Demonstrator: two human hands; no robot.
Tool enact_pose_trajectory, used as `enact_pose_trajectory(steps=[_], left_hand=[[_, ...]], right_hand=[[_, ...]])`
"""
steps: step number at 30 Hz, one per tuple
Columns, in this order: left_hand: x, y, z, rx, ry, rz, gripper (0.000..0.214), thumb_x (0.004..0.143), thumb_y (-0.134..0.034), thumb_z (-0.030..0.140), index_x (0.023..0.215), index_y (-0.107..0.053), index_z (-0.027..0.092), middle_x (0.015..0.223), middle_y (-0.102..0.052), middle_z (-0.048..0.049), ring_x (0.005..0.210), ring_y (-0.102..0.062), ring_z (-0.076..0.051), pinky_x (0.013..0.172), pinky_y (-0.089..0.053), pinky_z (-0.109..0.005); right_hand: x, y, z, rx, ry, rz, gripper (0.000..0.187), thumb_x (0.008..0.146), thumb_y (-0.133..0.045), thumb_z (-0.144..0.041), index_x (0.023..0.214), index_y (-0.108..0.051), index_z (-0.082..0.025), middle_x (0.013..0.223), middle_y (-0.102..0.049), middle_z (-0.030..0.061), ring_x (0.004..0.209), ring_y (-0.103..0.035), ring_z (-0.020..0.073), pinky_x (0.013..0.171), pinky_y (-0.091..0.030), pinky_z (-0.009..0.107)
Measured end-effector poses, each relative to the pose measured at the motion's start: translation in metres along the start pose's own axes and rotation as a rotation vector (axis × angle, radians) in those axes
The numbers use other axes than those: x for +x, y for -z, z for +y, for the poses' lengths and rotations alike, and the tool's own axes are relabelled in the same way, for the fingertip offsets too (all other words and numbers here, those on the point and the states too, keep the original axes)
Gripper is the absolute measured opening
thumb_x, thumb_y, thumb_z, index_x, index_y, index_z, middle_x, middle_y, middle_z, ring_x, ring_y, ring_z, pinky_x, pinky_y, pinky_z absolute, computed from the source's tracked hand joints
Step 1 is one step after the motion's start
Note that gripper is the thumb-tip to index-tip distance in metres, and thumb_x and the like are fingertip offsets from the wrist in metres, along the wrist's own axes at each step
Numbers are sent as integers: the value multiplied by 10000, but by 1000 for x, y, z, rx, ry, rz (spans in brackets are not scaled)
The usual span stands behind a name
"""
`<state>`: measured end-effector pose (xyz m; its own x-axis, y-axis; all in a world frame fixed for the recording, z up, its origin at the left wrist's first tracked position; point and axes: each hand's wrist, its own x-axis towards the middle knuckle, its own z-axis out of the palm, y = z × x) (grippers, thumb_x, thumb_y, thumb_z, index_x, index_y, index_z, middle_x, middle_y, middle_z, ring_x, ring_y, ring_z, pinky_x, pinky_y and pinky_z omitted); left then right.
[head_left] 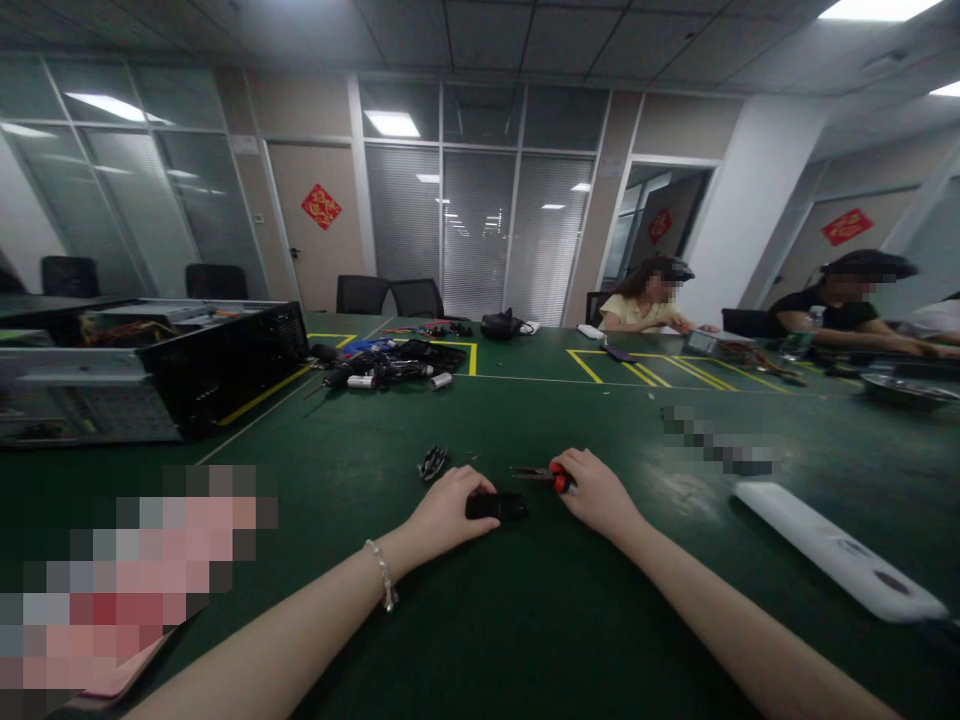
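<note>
Pliers (534,472) with red grips sit in the right hand (596,488) near the middle of the frame, their metal nose pointing left; the fingers are curled closely around the handles, and whether the nose is parted or closed is too small to tell. Just left of it, the left hand (448,510) pinches a black part (511,507) by its left end, thumb on the near side and fingers on the far side, a narrow hold. The part lies low over the green table (487,620), slightly below the pliers in the frame; I cannot tell whether it rests on the surface. The step in hand looks like steadying the part while the tool is held ready, for the nose seems to stand apart from it. Working on it with the pliers would call for a firm left grip, a small move of the nose toward the part and care to keep the left fingertips clear. A dark, crumpled cluster (433,463) lies just beyond the left hand, a heap of cables (405,360) farther up, and a computer case (232,365) at the left.
</note>
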<state>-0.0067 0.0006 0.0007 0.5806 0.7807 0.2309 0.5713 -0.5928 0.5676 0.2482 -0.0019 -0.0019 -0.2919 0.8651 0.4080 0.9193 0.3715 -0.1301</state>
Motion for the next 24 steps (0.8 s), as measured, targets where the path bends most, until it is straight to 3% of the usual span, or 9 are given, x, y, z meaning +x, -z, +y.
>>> enact_pose_trajectory(steps=[12, 24], left_hand=[[1, -3, -1, -56, 84, 34, 335, 644, -642, 360, 915, -554, 183, 920, -534, -36, 813, -504, -182, 685, -416, -289], [2, 1, 5, 11, 28, 25, 328, 664, -634, 351, 955, -554, 222, 918, -520, -11, 804, -493, -170, 706, -411, -290]], right_hand=[[-3, -2, -11, -21, 142, 42, 287, 641, -504, -149, 922, -536, -196, 912, -548, 49, 831, -507, 174, 752, -406, 314], [-3, 4, -25, -80, 164, 35, 264, 634, -494, -110, 881, -550, -185, 892, -556, 57, 835, -491, 184, 761, -375, 323]])
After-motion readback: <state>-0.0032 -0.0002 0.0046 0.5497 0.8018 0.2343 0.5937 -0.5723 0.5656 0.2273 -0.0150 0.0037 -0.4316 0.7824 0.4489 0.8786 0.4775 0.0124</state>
